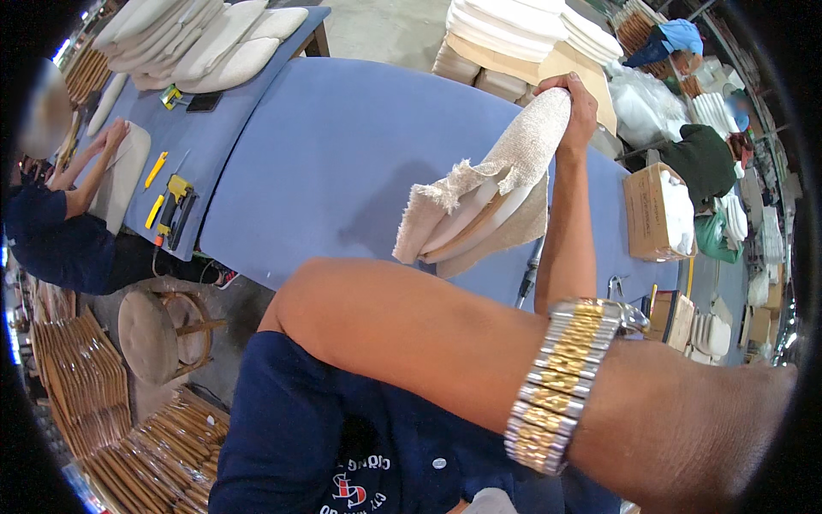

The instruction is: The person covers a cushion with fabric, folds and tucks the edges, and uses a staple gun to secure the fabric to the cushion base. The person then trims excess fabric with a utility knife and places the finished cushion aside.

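My right hand (580,107) is closed around the far end of a padded cushion piece (522,141). Its nubby cream fabric hangs loose with frayed edges at the near end. Between the flaps show white foam layers and a thin tan board. The piece is held tilted above the blue-covered table (342,128). My left forearm, wearing a silver and gold watch (561,385), crosses close in front of the view. The left hand (685,420) reaches the right rim, its fingers hidden. A dark hand tool (531,274) lies on the table behind that forearm.
At left, a co-worker's hands (111,137) work on a pale pad. Nearby lie a yellow-and-black glue gun (175,197) and yellow cutters. Cushion stacks (505,30) stand beyond the table, a cardboard box (655,210) at right. A round stool (150,334) stands lower left.
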Tool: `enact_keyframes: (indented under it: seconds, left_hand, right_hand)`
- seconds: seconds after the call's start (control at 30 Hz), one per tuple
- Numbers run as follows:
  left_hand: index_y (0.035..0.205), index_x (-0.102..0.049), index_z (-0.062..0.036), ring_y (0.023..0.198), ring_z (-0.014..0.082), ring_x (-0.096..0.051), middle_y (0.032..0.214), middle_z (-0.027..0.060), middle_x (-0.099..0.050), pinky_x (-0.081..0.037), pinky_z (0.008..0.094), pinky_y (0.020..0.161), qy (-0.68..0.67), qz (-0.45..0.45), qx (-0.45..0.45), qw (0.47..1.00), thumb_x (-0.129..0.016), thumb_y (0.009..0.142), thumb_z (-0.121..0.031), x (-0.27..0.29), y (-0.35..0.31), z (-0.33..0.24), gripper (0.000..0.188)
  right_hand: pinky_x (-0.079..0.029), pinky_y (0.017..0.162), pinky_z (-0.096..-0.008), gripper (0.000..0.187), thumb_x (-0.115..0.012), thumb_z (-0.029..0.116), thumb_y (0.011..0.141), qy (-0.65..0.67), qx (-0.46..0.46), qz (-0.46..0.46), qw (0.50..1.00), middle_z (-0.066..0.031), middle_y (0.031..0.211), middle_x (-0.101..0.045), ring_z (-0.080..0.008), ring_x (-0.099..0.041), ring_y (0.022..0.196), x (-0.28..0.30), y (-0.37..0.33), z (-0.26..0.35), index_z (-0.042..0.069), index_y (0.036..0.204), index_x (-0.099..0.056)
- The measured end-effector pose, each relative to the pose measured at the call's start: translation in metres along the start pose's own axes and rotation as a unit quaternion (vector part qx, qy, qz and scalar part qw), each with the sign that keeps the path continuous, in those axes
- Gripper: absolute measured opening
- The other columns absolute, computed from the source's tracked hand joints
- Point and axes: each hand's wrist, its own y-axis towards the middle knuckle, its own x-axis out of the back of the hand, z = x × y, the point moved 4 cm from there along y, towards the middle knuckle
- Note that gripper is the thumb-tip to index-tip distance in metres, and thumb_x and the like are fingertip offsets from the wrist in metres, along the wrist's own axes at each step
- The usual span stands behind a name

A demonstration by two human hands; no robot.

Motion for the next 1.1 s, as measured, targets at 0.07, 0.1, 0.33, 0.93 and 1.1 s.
enact_keyframes:
  seconds: [0.07, 0.1, 0.33, 0.93, 1.1]
  left_hand:
    - [0.124, -0.06, 0.0004, 0.117, 0.0386, -0.061, 0.124, 0.0226, -0.063, -0.044, 0.0452, 0.105, 0.008, 0.0, 0.004, 1.0, -0.074, 0.08, -0.026, 0.001, -0.005, 0.001, 0.053]
    - [0.125, -0.059, 0.0006, 0.117, 0.0387, -0.061, 0.125, 0.0227, -0.062, -0.044, 0.0453, 0.105, 0.011, -0.001, 0.007, 1.0, -0.075, 0.08, -0.026, 0.0, -0.008, 0.003, 0.054]
    - [0.13, -0.057, 0.002, 0.121, 0.0391, -0.059, 0.13, 0.0234, -0.06, -0.042, 0.0464, 0.108, 0.069, -0.069, 0.053, 0.994, -0.077, 0.079, -0.026, 0.022, -0.035, 0.008, 0.061]
    - [0.103, -0.069, 0.0028, 0.084, 0.0418, -0.069, 0.089, 0.0241, -0.071, -0.054, 0.0475, 0.072, 0.056, -0.496, 0.529, 0.686, -0.072, 0.09, -0.043, -0.091, -0.358, 0.175, 0.048]
    - [0.104, -0.071, 0.0009, 0.076, 0.043, -0.067, 0.078, 0.0231, -0.069, -0.053, 0.0459, 0.067, 0.191, -0.474, 0.546, 0.664, -0.064, 0.087, -0.017, -0.106, -0.385, 0.171, 0.026]
  right_hand:
    - [-0.049, 0.058, -0.029, 0.048, -0.046, 0.027, 0.103, 0.009, 0.002, -0.007, 1.0, -0.013, 0.068, -0.068, -0.017, -0.062, 0.057, 0.003, 0.001, 0.001, -0.005, 0.077, -0.07]
    - [-0.049, 0.058, -0.0291, 0.048, -0.046, 0.027, 0.103, 0.006, 0.001, -0.01, 1.0, -0.0129, 0.068, -0.068, -0.0168, -0.062, 0.057, 0.004, 0.001, -0.001, -0.005, 0.077, -0.07]
    - [-0.048, 0.067, -0.0309, 0.052, -0.041, 0.032, 0.104, -0.036, -0.001, 0.01, 0.999, -0.0129, 0.074, -0.069, -0.0168, -0.06, 0.066, -0.003, 0.004, -0.012, -0.004, 0.081, -0.071]
    - [-0.04, 0.058, -0.0256, 0.045, -0.045, 0.028, 0.107, -0.043, 0.034, 0.004, 0.998, -0.0013, 0.069, -0.061, -0.0085, -0.053, 0.062, -0.043, -0.033, 0.024, 0.0, 0.084, -0.072]
    - [-0.04, 0.059, -0.0282, 0.05, -0.045, 0.031, 0.107, -0.073, 0.03, 0.008, 0.997, -0.0025, 0.067, -0.062, -0.0105, -0.054, 0.061, -0.063, -0.042, 0.04, -0.001, 0.08, -0.072]
